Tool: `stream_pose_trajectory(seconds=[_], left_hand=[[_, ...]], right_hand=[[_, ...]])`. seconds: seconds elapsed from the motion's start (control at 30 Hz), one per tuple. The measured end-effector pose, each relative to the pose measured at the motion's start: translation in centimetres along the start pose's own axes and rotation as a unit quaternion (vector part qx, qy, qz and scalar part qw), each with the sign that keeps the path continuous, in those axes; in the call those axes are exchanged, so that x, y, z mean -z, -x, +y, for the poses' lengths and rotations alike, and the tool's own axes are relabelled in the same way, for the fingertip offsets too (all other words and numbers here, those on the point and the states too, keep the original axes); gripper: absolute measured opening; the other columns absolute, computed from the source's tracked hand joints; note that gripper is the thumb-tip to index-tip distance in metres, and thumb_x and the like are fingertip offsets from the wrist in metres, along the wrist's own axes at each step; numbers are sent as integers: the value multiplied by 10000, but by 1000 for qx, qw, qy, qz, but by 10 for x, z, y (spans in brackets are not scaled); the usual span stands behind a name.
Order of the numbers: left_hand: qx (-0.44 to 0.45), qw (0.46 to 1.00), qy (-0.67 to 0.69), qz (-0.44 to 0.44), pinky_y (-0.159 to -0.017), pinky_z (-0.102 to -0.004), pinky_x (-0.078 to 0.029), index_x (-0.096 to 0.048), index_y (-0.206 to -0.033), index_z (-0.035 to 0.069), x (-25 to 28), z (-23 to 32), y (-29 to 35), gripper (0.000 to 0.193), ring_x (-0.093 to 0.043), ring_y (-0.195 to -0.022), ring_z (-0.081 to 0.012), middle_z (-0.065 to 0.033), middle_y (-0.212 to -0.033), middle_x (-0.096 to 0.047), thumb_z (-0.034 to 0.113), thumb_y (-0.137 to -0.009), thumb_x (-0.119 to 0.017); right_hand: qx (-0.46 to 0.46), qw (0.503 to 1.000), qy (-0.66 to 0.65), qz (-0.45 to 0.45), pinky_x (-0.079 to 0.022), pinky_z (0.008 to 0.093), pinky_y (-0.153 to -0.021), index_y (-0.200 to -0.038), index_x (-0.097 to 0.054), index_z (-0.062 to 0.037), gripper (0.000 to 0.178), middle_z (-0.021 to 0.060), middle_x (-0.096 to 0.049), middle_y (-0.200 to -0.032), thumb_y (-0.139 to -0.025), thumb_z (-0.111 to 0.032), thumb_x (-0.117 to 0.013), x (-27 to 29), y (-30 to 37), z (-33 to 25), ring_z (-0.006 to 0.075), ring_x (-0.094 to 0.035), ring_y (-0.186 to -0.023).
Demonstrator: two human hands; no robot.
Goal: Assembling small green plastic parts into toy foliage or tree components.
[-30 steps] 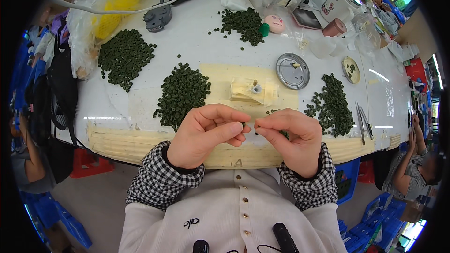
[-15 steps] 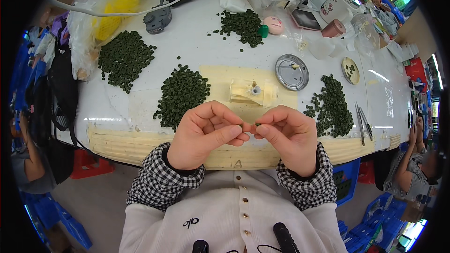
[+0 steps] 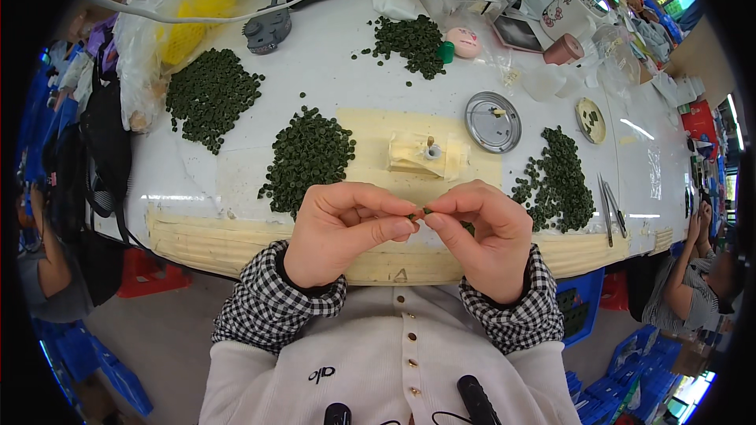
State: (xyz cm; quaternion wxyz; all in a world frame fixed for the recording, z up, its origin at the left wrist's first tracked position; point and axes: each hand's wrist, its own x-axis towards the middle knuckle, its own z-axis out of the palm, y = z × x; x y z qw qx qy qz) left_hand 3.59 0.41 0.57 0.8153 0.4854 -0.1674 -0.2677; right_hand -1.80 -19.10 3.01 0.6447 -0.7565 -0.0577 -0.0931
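My left hand [image 3: 335, 224] and my right hand [image 3: 490, 232] meet over the front edge of the table, both closed in a pinch. A small dark green piece [image 3: 428, 210] shows at the right fingertips. The left fingertips press on another small green piece [image 3: 412, 216], mostly hidden by them. One more bit of green shows under the curled right fingers. Just beyond my hands, a cream taped block [image 3: 409, 159] carries a short upright tube [image 3: 432, 153]. Beside my left hand lies a pile of small green round pieces [image 3: 311, 157]; a similar pile [image 3: 559, 181] lies beside my right hand.
Two more green piles, one at left [image 3: 213, 98] and one farther back [image 3: 411, 43], lie on the table. A round metal lid [image 3: 492, 138], a cream dish [image 3: 591, 120] and tweezers [image 3: 606, 208] are at right. Plastic bags [image 3: 146, 71], a cable and a mug [image 3: 568, 12] crowd the far side.
My fingertips have come closer together and the right thumb has shifted left. A green bit now shows under the right fingers. The view has shifted slightly.
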Motion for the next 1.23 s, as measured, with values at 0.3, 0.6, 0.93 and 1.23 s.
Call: stream_pose_trajectory(seconds=[0.3,0.6,0.93,1.23], left_hand=[[28,999,-3,33,-801,-269,-593,-667,-1087,-69,-7,6,1,192,-707,-886,-176,-158,-967,-714,-35,-900,-644],[30,999,0,24,-794,-278,-599,-664,-1088,-71,-6,5,2,185,-711,-888,-191,-168,-968,-712,-36,-909,-631],[69,995,72,20,-754,-268,-598,-660,-1062,-63,1,6,1,156,-713,-847,-178,-150,-941,-713,11,-927,-629],[59,998,33,21,-734,-256,-594,-663,-1057,-58,2,8,1,154,-710,-823,-164,-139,-943,-715,23,-930,-632]], right_hand=[[87,990,114,18,-536,261,-672,-923,-713,-1,162,98,-673,-868,-774,59,-735,-2,-2,-4,170,-670,-750],[130,981,143,12,-541,264,-655,-952,-709,-11,203,97,-677,-877,-767,68,-737,-2,-2,-4,183,-675,-744],[197,966,165,-31,-565,253,-643,-1037,-715,-1,280,116,-689,-944,-771,86,-721,-2,-3,-2,185,-692,-771],[161,971,163,-69,-573,263,-697,-1095,-716,-22,305,120,-702,-1001,-800,58,-716,1,-1,-2,203,-705,-827]])
